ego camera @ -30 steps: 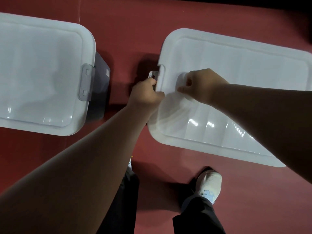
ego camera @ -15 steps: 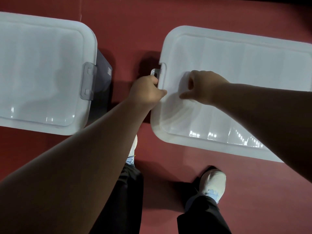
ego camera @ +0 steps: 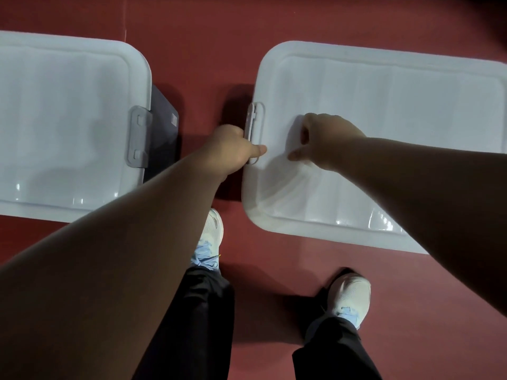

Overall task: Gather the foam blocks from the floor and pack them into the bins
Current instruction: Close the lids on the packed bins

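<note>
Bin [ego camera: 356, 209] at centre right, white-lidded, on red floor [ego camera: 260, 270]. Lowest, white shoes [ego camera: 349, 297]. Above, left hand [ego camera: 233, 149] gripping its grey latch [ego camera: 253, 116]; right hand [ego camera: 326, 141] curled to a fist, knuckles on the lid [ego camera: 411, 105]. Upper left, second bin [ego camera: 162, 127], clasp [ego camera: 138, 137] flat.

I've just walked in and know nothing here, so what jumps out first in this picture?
Two big white lidded bins stand on a red floor: the left bin at the left edge, the right bin at upper right. Both bare hands meet at the right bin's left end: the left hand grips the grey latch at its edge, and the right hand rests on top of it, fingers curled.
</note>
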Available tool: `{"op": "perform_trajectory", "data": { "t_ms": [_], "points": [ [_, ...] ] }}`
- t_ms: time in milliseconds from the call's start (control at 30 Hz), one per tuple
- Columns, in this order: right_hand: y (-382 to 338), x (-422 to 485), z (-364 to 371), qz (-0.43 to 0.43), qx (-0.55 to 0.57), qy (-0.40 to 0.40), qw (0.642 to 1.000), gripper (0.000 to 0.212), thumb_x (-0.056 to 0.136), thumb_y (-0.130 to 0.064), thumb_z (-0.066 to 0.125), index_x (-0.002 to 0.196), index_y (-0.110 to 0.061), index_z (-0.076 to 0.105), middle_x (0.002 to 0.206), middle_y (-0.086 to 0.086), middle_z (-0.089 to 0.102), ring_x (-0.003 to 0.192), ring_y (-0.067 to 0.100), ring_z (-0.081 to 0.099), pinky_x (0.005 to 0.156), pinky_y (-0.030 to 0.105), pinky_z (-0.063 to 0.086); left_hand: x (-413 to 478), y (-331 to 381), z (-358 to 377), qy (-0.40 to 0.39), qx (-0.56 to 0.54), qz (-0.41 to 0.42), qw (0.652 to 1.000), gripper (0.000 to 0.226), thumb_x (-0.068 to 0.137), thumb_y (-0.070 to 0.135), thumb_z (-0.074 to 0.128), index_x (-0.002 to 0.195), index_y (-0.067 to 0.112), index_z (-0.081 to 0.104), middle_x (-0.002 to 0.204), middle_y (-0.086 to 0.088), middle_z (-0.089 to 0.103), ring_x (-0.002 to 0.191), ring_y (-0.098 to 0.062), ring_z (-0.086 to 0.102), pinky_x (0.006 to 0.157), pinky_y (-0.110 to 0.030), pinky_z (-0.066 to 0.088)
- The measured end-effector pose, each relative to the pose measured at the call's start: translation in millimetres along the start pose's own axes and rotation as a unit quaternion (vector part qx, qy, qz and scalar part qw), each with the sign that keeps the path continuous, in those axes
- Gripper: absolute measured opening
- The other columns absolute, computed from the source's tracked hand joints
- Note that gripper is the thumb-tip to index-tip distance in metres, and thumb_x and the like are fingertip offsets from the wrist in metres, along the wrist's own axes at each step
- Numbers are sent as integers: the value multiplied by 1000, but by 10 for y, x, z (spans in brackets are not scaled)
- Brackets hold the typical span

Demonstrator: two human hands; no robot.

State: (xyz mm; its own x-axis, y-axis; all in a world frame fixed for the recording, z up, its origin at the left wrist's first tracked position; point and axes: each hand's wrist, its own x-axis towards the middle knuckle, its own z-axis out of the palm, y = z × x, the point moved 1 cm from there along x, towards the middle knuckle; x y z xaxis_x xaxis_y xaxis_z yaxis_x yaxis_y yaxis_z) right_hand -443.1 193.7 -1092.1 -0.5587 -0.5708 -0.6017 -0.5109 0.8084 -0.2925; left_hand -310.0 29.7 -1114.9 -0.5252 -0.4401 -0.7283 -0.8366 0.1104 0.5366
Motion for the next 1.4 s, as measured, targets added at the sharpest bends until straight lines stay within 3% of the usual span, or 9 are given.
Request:
{"op": "perform_trajectory", "data": {
  "t_ms": [200,333,467,567,800,1033,1167,1300,1400],
  "points": [
    [35,-48,94,8,25,28,999,45,80,-48,81,106,-24,53,103,-1,55,100,26,58,81,39,48,-40,169,204,109,169,-32,979,39,92,25,71,121,1,69,120,-15,70,106,-32,69,77,-30,43],
    [107,-163,134,-46,28,46,998,38,90,-40,67,116,-14,55,118,8,55,108,30,58,87,39,49,-179,369,344,126,264,-10,956,12,93,12,52,98,9,63,122,-18,62,103,-33,59,79,-35,40],
    [463,-358,20,-46,97,67,992,14,89,-29,61,99,-23,53,107,2,53,100,27,59,85,36,48,-263,551,521,166,383,-37,908,49,100,29,59,141,4,52,143,-14,43,129,-31,44,102,-38,40],
    [971,-572,-158,20,128,121,984,15,90,-26,60,103,-18,62,110,6,56,98,27,59,85,32,45,-519,899,870,226,364,110,897,71,98,36,67,152,2,37,151,-16,36,135,-34,39,111,-41,39],
    [2373,-1170,-549,187,152,209,948,35,91,-33,65,120,-14,62,129,10,50,107,31,59,94,42,52,-739,1782,2130,25,427,287,857,40,94,19,58,133,12,49,154,-10,34,136,-33,38,109,-38,36],
    [3179,-1288,-518,348,216,153,899,84,77,-55,79,137,-7,47,133,12,56,122,34,57,97,43,49,-611,2313,2993,-43,525,312,791,122,78,57,84,167,31,6,175,-4,-7,160,-37,3,124,-56,22],
    [3329,-1302,-487,308,246,39,918,58,93,-47,70,131,-4,57,123,11,65,111,30,64,82,33,45,-579,2156,3254,-17,589,297,751,141,64,72,86,164,38,-8,173,-4,-20,159,-43,-12,119,-68,24],
    [3408,-1371,-412,293,281,32,913,72,94,-51,66,144,-3,47,129,10,61,115,30,62,83,33,43,-575,2169,3305,-17,590,289,753,140,66,71,85,163,39,-12,172,-4,-24,159,-42,-16,120,-69,21],
    [3443,-1379,-434,287,287,22,913,54,94,-49,67,126,-6,60,108,5,62,97,24,60,82,33,43,-561,2169,3338,-9,590,293,752,142,65,73,84,163,39,-12,172,-5,-23,159,-43,-15,120,-70,21]
  ]
}}
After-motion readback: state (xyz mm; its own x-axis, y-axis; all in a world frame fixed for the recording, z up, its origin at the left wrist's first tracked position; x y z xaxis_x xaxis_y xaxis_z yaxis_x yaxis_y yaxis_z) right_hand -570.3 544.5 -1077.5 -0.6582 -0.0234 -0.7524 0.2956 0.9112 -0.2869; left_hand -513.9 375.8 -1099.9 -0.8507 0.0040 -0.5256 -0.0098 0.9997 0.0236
